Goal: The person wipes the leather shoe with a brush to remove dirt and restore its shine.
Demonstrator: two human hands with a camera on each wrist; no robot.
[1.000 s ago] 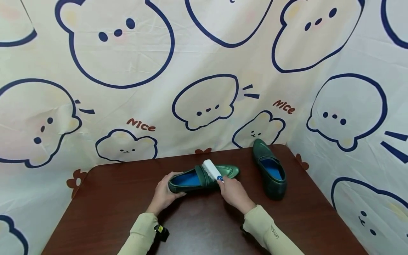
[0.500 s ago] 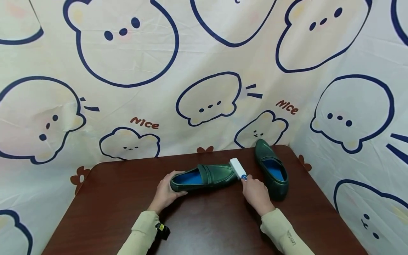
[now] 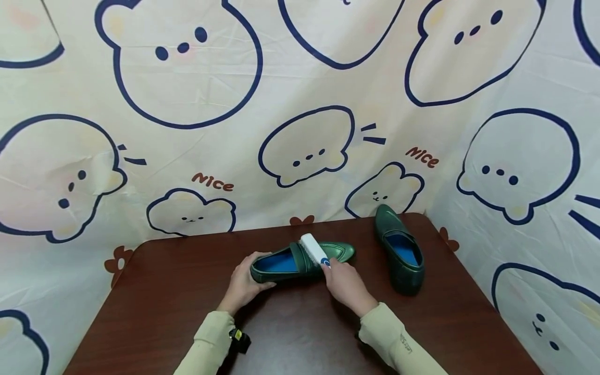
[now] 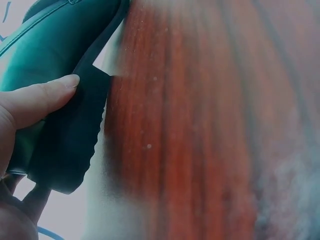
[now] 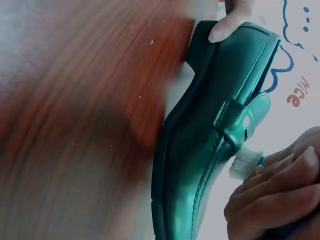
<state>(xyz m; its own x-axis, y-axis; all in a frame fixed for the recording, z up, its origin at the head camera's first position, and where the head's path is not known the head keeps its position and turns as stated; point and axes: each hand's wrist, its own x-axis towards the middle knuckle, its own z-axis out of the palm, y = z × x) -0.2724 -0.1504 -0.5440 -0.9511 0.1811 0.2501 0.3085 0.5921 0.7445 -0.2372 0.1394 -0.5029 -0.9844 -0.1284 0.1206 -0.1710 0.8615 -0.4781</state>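
A dark green loafer [image 3: 302, 259] with a blue insole lies on the table, toe to the right. My left hand [image 3: 244, 281] grips its heel; in the left wrist view the thumb [image 4: 55, 92] presses the side just above the heel block. My right hand [image 3: 347, 284] holds a white brush [image 3: 313, 249] by its handle. In the head view the brush head lies over the vamp, just toe-side of the strap. The right wrist view shows pale bristles [image 5: 244, 162] right at the strap's edge, with fingers curled round the handle.
A matching green loafer [image 3: 405, 278] stands to the right, toe pointing at the back wall. The brown wooden table [image 3: 178, 297] ends at a cloth backdrop [image 3: 300, 78] with bear drawings, which also runs along the right side.
The brush went from beside the strap out to the toe half a second ago, and is now back by the strap. My left hand keeps its hold on the heel.
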